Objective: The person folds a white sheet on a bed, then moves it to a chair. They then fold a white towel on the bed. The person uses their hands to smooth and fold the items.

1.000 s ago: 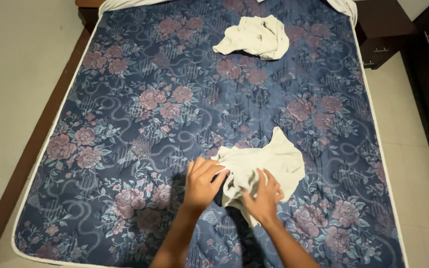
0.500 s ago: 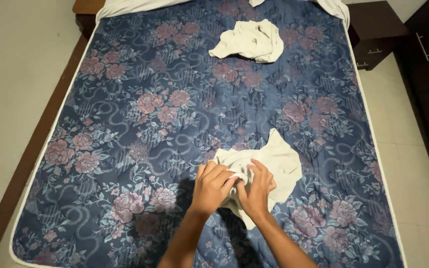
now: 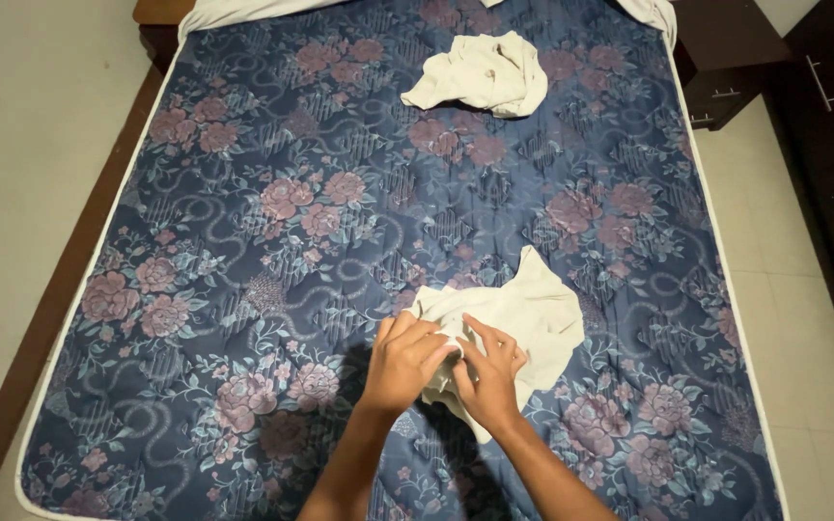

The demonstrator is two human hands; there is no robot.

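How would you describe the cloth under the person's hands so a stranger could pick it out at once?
Start at the blue floral mattress. Near its foot end lies a cream cloth, with the left hand and right hand pressing its edge. The other cream cloth lies crumpled near the head end, untouched.

A bedroom in a home; a bare mattress [image 3: 340,241] with a blue quilted cover of pink flowers fills a wooden bed frame [image 3: 50,318]; dark wooden drawer units [image 3: 736,68] stand beside it on a pale tiled floor [image 3: 31,116]; crumpled cream cloths [image 3: 480,72] lie on the mattress.
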